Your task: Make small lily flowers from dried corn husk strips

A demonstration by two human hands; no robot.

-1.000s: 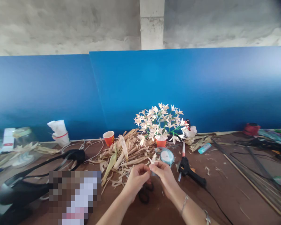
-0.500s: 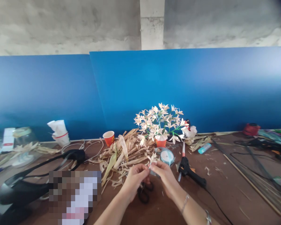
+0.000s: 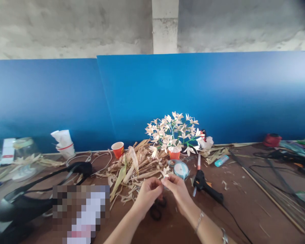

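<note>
A small pale husk flower (image 3: 165,171) stands up between my two hands. My left hand (image 3: 149,193) is closed, its thumb and fingers pinched together at the flower's base. From the other side my right hand (image 3: 176,186) also pinches there, fingertips touching those of the left. The flower's lower end is hidden by the fingers. Under the left hand lie black-handled scissors (image 3: 156,211), partly covered. Just beyond the hands is a bunch of similar cream flowers on green stems (image 3: 171,132), standing in an orange paper cup (image 3: 174,154).
A heap of dry corn husks (image 3: 139,159) lies behind my left hand. A roll of tape (image 3: 181,169) and a black glue gun (image 3: 205,186) with its cord are at the right. Another orange cup (image 3: 117,149) stands farther left. Thin sticks (image 3: 271,200) lie at the far right.
The fingers have shifted slightly around the flower's base, and the flower sits a little lower between them. Everything else stays in place.
</note>
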